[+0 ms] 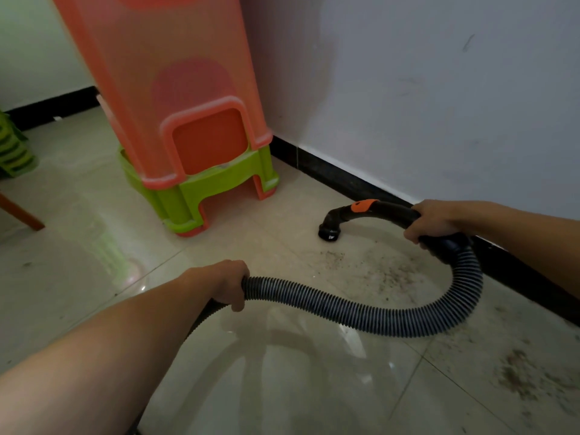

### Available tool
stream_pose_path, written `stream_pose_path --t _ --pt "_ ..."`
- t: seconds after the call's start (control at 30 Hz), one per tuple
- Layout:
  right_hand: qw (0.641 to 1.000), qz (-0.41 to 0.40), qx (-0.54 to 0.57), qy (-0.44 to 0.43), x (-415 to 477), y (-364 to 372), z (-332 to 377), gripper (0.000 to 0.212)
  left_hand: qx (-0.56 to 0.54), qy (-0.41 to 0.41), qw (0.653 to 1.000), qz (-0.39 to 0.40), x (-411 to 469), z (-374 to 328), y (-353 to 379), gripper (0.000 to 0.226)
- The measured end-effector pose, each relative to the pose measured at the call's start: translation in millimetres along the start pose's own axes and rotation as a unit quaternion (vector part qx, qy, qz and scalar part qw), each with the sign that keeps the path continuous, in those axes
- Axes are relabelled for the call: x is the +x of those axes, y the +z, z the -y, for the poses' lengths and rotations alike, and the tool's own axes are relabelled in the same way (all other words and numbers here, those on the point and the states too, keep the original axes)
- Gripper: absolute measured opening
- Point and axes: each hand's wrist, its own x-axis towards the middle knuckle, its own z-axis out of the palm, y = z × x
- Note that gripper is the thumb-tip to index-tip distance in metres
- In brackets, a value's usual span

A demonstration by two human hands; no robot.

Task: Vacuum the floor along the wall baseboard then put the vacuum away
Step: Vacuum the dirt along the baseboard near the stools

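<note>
**Both hands on the hose, nozzle near the baseboard**

Nearest, the left hand (227, 285) curls around the hose (345, 312), fingers wrapped over it. I judge this holds the slack up so it does not drag through the dirt (386, 274). From there the hose loops right and up into the handle (386, 211), which the right hand (436, 221) grips from above, likely to aim the open end. The nozzle (329, 231) lies past those fingers, to their left, mouth down and on or just above the tile; I cannot tell which. Dirt lies inside the loop, short of the nozzle. Beyond runs the baseboard (329, 171), with stacked stools (194, 136) in the corner.
</note>
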Motion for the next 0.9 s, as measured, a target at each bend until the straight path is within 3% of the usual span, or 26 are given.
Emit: stream_pose_path --t 0.17,0.37,0.5,0.77,0.9 --pt "0.996 0.073 0.039 0.028 -16 -15 -27 0.027 0.036 0.018 0.999 0.025 8 -29 1 0.030" --pt "0.998 0.059 0.029 0.018 -23 -10 -45 0.023 0.067 0.028 0.996 0.058 10 -49 7 0.036" --pt "0.993 0.115 0.024 0.014 -27 -8 -44 0.023 0.072 0.035 0.994 0.078 5 -54 15 0.038" --pt "0.998 0.020 0.062 -0.004 -9 19 -36 0.028 0.108 0.008 0.992 0.071 -3 -33 20 0.035" --pt "0.995 0.065 0.064 -0.036 -5 34 -24 0.029 0.117 -0.004 0.991 0.066 -5 -23 18 0.035"
